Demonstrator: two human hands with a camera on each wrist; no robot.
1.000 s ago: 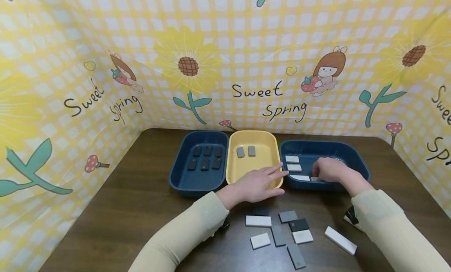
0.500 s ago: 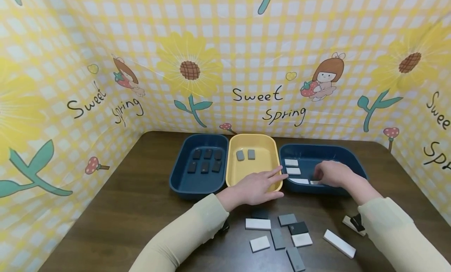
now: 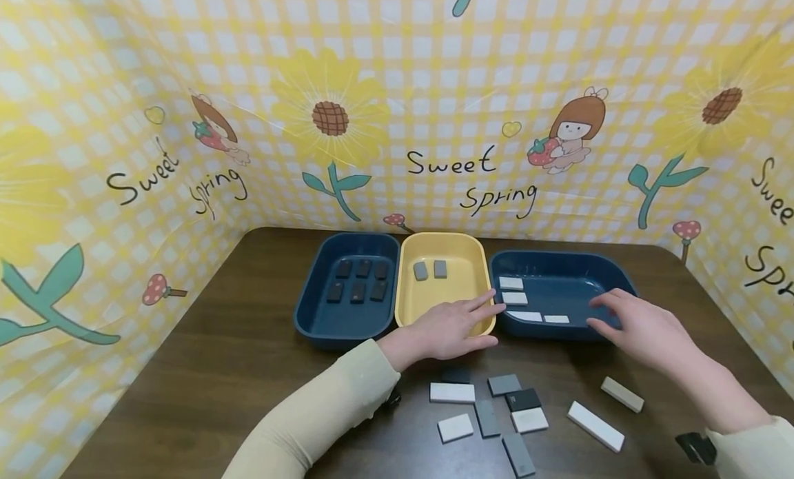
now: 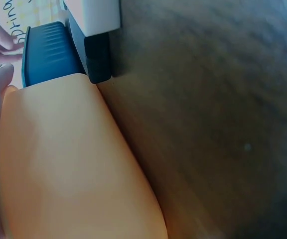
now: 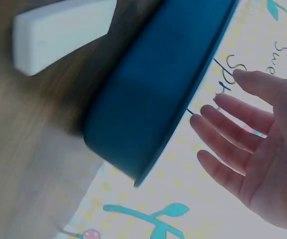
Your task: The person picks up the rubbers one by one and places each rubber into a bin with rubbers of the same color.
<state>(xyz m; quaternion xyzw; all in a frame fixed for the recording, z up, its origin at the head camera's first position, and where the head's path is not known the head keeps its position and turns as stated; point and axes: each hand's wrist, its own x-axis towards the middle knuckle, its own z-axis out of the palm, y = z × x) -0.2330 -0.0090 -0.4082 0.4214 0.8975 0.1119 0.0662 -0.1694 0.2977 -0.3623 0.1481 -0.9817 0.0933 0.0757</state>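
Observation:
My left hand (image 3: 448, 329) lies across the near rim of the yellow tray (image 3: 434, 236), its fingers straight and spread, fingertips at the edge of the right blue tray (image 3: 611, 267). Over the right end of that blue tray, my right hand (image 3: 648, 329) holds nothing, thumb and fingers apart. Several white blocks lie flat inside it on the left, among them a small white block (image 3: 556, 319) along the near wall. In the right wrist view the right hand's fingers (image 5: 223, 142) extend relaxed beside the blue tray wall (image 5: 133, 99).
The left blue tray (image 3: 310, 327) holds two rows of dark blocks. Two grey blocks (image 3: 440, 269) sit in the yellow tray. On the brown table (image 3: 205, 355) in front lie loose white, grey and black blocks, including a long white block (image 3: 595, 426) and a beige block (image 3: 622, 394).
My right hand has let go of the small white block by the near wall, opened its fingers and drawn back to the right. My left hand has stayed in place.

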